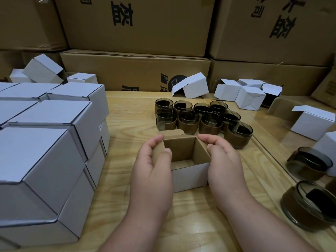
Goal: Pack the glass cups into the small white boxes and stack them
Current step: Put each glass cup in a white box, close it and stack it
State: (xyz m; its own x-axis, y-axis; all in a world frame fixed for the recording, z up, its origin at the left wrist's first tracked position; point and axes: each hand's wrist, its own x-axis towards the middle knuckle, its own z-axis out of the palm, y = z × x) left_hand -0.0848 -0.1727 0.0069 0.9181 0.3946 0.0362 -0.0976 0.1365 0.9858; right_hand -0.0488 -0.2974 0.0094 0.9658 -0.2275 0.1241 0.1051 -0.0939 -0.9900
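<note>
Stack of closed white cardboard boxes (45, 160) cut off at 9 o'clock edge, dark smoked glass cup (309, 204) clipped at 4 o'clock edge, black print on brown cartons (138, 24) cropped at 12 o'clock.

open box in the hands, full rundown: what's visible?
The open box is a small corrugated carton, white outside and brown inside. It sits upright on the wooden table, top open, no cup inside. Its brown lid flap stands up at the far edge. The left hand pinches the left side flap; the right hand curls over the right wall. The closed white boxes are stacked to its left, and the glass cups stand just behind it.
</note>
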